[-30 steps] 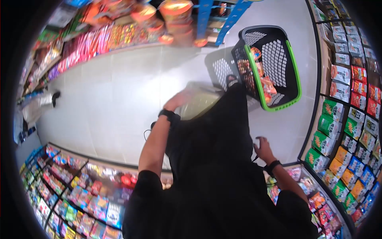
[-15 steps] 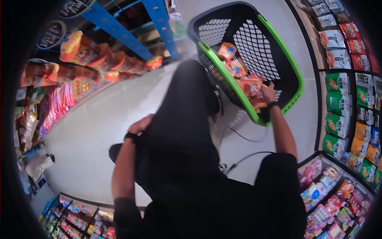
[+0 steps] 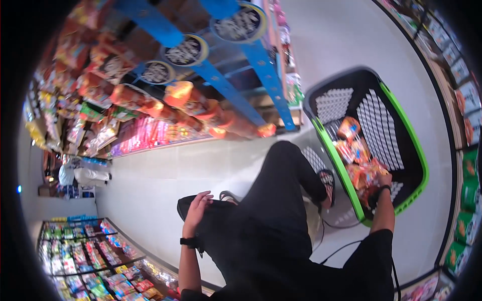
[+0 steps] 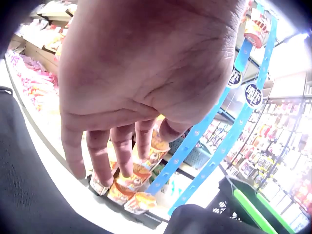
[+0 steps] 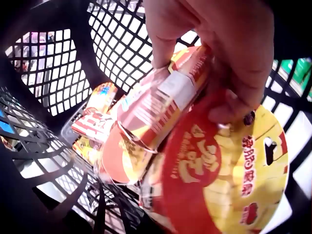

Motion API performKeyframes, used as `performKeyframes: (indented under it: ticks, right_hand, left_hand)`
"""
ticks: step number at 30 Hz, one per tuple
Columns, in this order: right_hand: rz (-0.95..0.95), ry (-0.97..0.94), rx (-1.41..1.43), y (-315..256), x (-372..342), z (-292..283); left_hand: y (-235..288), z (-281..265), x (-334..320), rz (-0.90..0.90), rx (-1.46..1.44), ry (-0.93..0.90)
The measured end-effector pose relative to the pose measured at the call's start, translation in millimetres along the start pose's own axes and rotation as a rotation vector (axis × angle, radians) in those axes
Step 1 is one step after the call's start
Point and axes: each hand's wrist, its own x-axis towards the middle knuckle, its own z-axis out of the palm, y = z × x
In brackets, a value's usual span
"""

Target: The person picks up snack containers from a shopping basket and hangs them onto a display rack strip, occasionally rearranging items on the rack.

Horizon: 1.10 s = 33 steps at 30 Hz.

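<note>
One red-yellow package in right hand inside basket; left hand apart.

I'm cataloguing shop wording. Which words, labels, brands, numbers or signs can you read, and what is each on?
"吃", in gold on the red and yellow pack; its other characters are too blurred.
Round signs: white characters, too blurred.
Green packets: too small to read.
All else: too small or blurred; no numbers readable.
</note>
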Motion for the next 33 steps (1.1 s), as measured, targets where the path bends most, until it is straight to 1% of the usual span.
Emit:
performKeyframes:
  ticks: [1, 2, 3, 6, 8, 9, 10, 11, 12, 13, 14, 15, 16, 17, 18, 19, 21, 22, 23, 24, 25, 26, 27, 28, 29, 30, 31, 32, 33]
  right_hand:
    - [-0.028, 0.189, -0.188, -7.3, 1.5, 10.2]
    - [0.015, 0.032, -0.284, 33.1, 53.8, 23.8]
    - [0.097, 0.166, -0.301, -43.9, -9.6, 8.0]
    - [-0.044, 0.219, -0.472, -148.0, -86.6, -8.3]
    - [-0.253, 0.272, -0.307, -166.8, -79.6, -17.1]
    - [-0.346, 0.297, -0.235, -170.0, -79.5, -25.5]
    - [-0.519, 0.387, -0.035, -181.7, -81.8, -37.2]
    - [-0.582, 0.394, 0.034, -200.3, -90.7, -53.8]
    - [-0.757, 0.433, 0.031, -231.6, -122.2, -72.2]
    - [-0.640, 0.255, 0.304, -258.0, -143.9, -87.1]
    - [-0.853, 0.282, 0.356, -288.7, -173.8, -97.8]
    - [-0.878, 0.295, 0.250, -316.6, -205.8, -111.8]
    - [-1.082, 0.358, 0.172, -326.6, -209.5, -119.5]
    - [-0.997, 0.180, 0.343, -354.1, -256.3, -124.9]
    - [-1.029, 0.124, 0.367, -366.8, -273.3, -126.2]
    - [-1.075, 0.065, 0.395, -378.3, -285.4, -127.8]
    - [-1.176, 0.047, 0.442, -396.3, -322.9, -120.3]
    - [-1.222, 0.006, 0.463, -400.1, -337.6, -113.9]
    - [-1.239, 0.003, 0.452, -398.5, -345.7, -106.7]
    - [-1.309, 0.008, 0.425, -398.3, -358.7, -95.7]
    - [-1.257, 0.028, 0.351, -390.5, -365.6, -84.7]
    - [-1.154, -0.057, 0.300, -378.8, -371.6, -76.2]
    - [-1.193, -0.071, 0.183, -360.9, -366.1, -67.4]
    - [-1.195, -0.083, 0.015, -342.7, -357.1, -63.2]
    - [-1.133, -0.175, 0.013, -323.9, -345.8, -56.8]
    - [-1.095, -0.187, -0.049, -305.7, -332.7, -53.3]
    - [-1.083, -0.199, -0.117, -298.7, -334.0, -50.5]
    - [-1.008, -0.263, -0.033, -290.2, -330.9, -46.3]
    - [-0.983, -0.275, -0.041, -288.2, -333.2, -44.8]
  left_hand:
    - [9.3, -1.2, -3.9, 0.026, -0.065, 0.028]
    - [18.6, -6.4, -4.7, 0.083, -0.059, 0.036]
    - [24.9, -9.0, -6.8, 0.132, -0.061, 0.043]
    - [45.7, -21.2, -6.7, 0.316, -0.009, 0.073]
    - [47.4, -45.9, 2.0, 0.455, 0.091, 0.097]
    - [51.1, -69.0, 6.3, 0.472, 0.177, 0.170]
    - [58.2, -96.7, 6.9, 0.488, 0.266, 0.235]
    - [62.3, -121.7, 6.9, 0.475, 0.194, 0.397]
    - [64.6, -146.8, 7.4, 0.456, 0.124, 0.546]
    - [60.9, -171.9, 9.1, 0.484, 0.040, 0.639]
    - [44.3, -208.2, 19.3, 0.563, -0.021, 0.629]
    - [34.6, -243.0, 27.0, 0.593, -0.092, 0.643]
    - [32.5, -270.5, 30.6, 0.613, -0.159, 0.660]
    - [39.0, -286.4, 31.1, 0.668, -0.180, 0.736]
    - [49.0, -295.8, 30.6, 0.718, -0.203, 0.823]
    - [61.6, -288.2, 29.0, 0.734, -0.225, 0.767]
    - [87.7, -254.9, 23.8, 0.755, -0.275, 0.691]
    - [82.5, -240.8, 40.9, 0.637, -0.287, 0.562]
    - [86.0, -211.2, 55.1, 0.478, -0.228, 0.400]
    - [65.2, -167.2, 59.7, 0.535, -0.220, 0.208]
    - [42.5, -135.8, 72.0, 0.516, -0.145, -0.045]
    - [9.5, -109.5, 102.1, 0.336, -0.138, -0.164]
    - [8.5, -78.2, 99.7, 0.110, -0.024, -0.149]
    - [-37.2, -48.4, 147.2, 0.475, 0.079, -0.003]
    - [-26.1, -40.2, 132.1, 0.476, -0.116, 0.049]
    - [-22.8, -46.6, 120.5, 0.478, -0.129, 0.060]
    - [-22.6, -49.5, 106.4, 0.473, -0.140, 0.052]
    - [-20.3, -51.4, 93.7, 0.473, -0.150, 0.044]
    - [-12.1, -52.1, 79.4, 0.427, -0.125, 0.079]
